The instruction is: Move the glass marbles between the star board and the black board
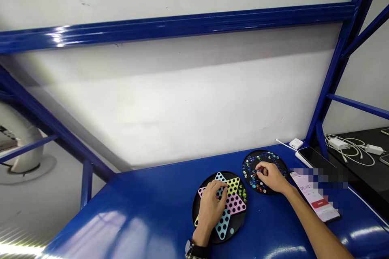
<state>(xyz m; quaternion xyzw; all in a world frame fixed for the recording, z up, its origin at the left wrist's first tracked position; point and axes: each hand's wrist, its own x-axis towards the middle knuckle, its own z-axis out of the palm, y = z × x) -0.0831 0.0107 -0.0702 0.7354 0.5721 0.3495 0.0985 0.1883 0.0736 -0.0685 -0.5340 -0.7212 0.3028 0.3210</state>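
My left hand [211, 205] is over the star-shaped Chinese checkers board [236, 203], which has pink, yellow and blue points full of holes and lies in a round black tray [240, 226]. Its thumb and forefinger curl together at the tips; I cannot make out anything between them. Green-yellow marbles [242, 193] lie beside the star at the tray's right. My right hand [271, 176] is over a round black lid [249, 158] with many coloured glass marbles [253, 185] along its rim. Its fingers are bent towards the thumb, and what they hold is hidden.
A phone with a running timer [316, 198] lies to the right of my right hand. Behind it are a dark device [316, 158] and a white adapter [296, 143]. Blue frame posts [326, 85] rise at the table's back. Cables and chargers [349, 145] lie at the far right.
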